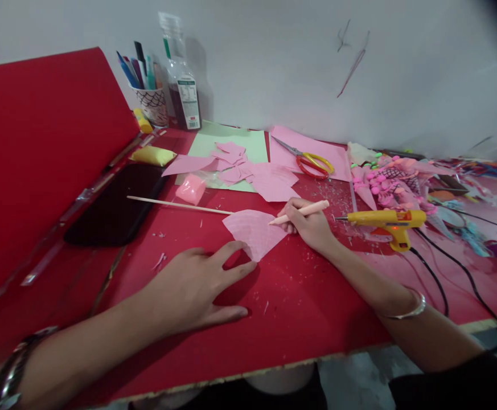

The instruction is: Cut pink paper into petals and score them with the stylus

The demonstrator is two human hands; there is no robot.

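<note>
A fan-shaped piece of pink paper (254,230) with faint lines on it lies flat on the red table. My left hand (201,285) rests palm down with its fingers spread, two fingertips touching the paper's left edge and lower point. A peach-coloured pen (303,212) is gripped in my right hand (310,228), its tip on the upper right part of the paper. Just behind the paper, a thin wooden stick (180,204) runs out to the left.
A yellow glue gun (385,222) lies to the right, its cord trailing off the front edge. Scissors (305,159), cut pink pieces (274,181) and green paper (248,145) are behind. A phone (111,205) lies left; a pen cup (151,102) and bottle (184,91) stand by the wall.
</note>
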